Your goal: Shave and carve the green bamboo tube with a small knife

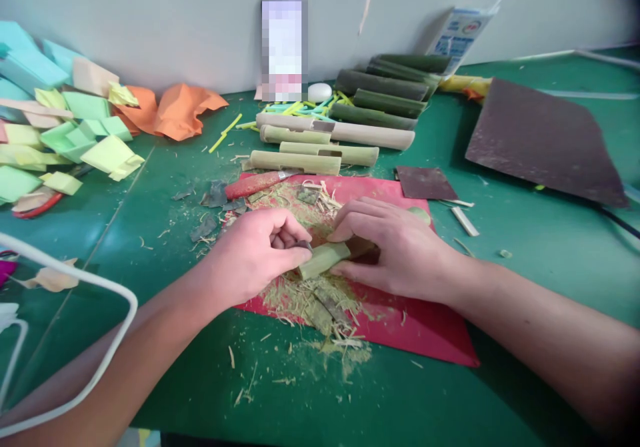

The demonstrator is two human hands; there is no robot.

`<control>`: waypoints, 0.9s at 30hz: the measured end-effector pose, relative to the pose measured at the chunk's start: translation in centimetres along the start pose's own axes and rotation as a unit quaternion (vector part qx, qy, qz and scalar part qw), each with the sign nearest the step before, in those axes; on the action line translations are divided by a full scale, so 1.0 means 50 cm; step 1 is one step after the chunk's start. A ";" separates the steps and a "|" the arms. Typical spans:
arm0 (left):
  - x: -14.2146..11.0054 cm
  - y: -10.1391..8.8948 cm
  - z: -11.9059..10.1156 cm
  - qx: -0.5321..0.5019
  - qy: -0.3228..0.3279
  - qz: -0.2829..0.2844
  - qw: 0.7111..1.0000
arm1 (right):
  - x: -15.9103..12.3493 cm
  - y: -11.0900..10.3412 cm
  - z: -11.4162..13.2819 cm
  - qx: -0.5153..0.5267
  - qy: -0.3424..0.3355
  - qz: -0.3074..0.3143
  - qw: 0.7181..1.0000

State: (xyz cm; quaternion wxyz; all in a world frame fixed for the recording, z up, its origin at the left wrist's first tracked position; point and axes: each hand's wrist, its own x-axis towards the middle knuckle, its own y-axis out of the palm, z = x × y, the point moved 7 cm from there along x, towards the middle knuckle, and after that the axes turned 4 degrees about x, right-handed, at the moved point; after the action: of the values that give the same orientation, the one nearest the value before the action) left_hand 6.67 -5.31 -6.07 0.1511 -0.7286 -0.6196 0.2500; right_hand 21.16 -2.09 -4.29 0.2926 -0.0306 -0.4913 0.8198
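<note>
My right hand grips a short piece of pale green bamboo, thumb on the near side and fingers over the far side. Part of the bamboo is hidden under that palm. Against its left end, my left hand pinches a small dark scrap, probably sandpaper, mostly covered by the fingers. Both hands are over a red sheet strewn with greenish dust and shavings. A red-handled knife lies at the sheet's far left edge.
Split bamboo pieces lie in rows behind the sheet, near a propped-up phone. Dark sandpaper sheets lie at right, one small. Folded coloured paper is heaped at left. A white tube frame crosses before my left forearm.
</note>
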 end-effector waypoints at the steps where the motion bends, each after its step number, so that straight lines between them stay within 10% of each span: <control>1: 0.000 -0.001 0.002 -0.026 0.001 -0.006 1.000 | 0.000 -0.001 -0.001 -0.001 0.004 0.001 1.000; 27: -0.030 -0.017 -0.013 0.086 0.122 -0.012 0.989 | 0.000 0.001 -0.005 0.006 0.006 0.006 1.000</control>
State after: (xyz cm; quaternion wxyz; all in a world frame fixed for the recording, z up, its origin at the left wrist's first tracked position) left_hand 6.19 -6.56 -4.82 0.2905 -0.7302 -0.5818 0.2097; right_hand 21.25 -1.91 -4.45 0.2913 -0.0368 -0.4845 0.8241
